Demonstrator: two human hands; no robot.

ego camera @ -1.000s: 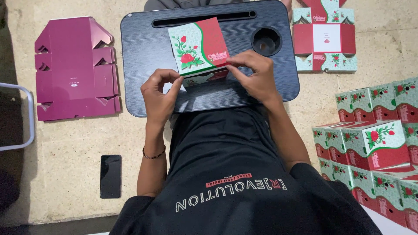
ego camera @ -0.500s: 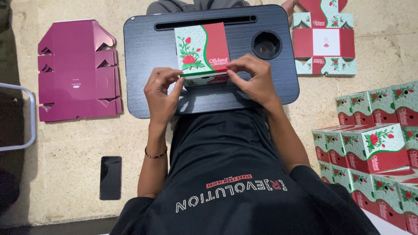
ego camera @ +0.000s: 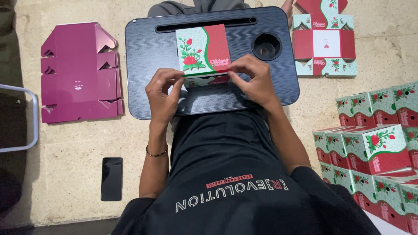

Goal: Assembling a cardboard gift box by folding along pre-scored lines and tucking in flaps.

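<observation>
Floor: pale speckled stone [ego camera: 78, 165] spreads under everything we see from the head view, and we sit on it looking down at our lap.
Work surface: our dark lap desk [ego camera: 148, 61] lies across our legs, with a long slot near its far edge and a round cup recess [ego camera: 266, 46] at the far right.
Box: the green-and-red rose-printed carton [ego camera: 202, 52] rests on the middle of the desk, its printed top face up and its near edge turned toward us.
Left hand: our left hand [ego camera: 162, 93] touches the carton's near left corner; thumb and forefinger are drawn close together on the edge there, the other fingers curled loosely.
Right hand: our right hand [ego camera: 256, 80] meets the near right corner; its fingertips pinch the card edge, knuckles raised.
Grip: we pinch the carton's near edge from both sides, yet we cannot tell which flap lies under our fingers.
Bracelet: a thin dark band [ego camera: 156, 153] circles our left wrist.
To our left: a flat magenta carton blank [ego camera: 78, 74] lies unfolded on the floor, well apart from the desk; a black phone [ego camera: 112, 178] lies nearer us.
To our right: one printed blank [ego camera: 324, 41] lies flat just beside the desk, and finished rose boxes [ego camera: 374, 148] stand stacked close together.
</observation>
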